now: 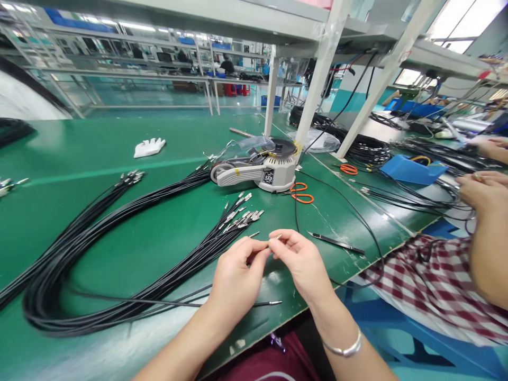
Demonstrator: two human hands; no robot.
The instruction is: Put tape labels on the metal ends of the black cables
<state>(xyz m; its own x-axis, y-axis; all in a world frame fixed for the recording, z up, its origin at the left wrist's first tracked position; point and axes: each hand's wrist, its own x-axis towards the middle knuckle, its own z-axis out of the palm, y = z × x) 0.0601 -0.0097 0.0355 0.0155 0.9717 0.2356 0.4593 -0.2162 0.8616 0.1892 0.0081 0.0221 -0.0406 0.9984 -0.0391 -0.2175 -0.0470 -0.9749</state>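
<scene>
My left hand [236, 272] and my right hand [297, 259] meet above the near edge of the table, fingertips pinched together. A small silver connector [279, 237] shows at the right fingertips, and the left fingers close on the cable end beside it; the joint itself is mostly covered. Beneath the left wrist another black cable [262, 304] lies on the table, its metal tip pointing right. A thick looped bundle of black cables [130, 219] curves around the left side. Many of its connector ends [242, 217] lie just beyond my left hand.
A grey tape dispenser [273, 172] stands behind the hands, with orange-handled scissors [301, 196] beside it. Black tweezers [337, 243] lie to the right. A white glove [150, 147] rests farther back. On the right, a co-worker's hands [488, 190] work near a blue tape holder [413, 169].
</scene>
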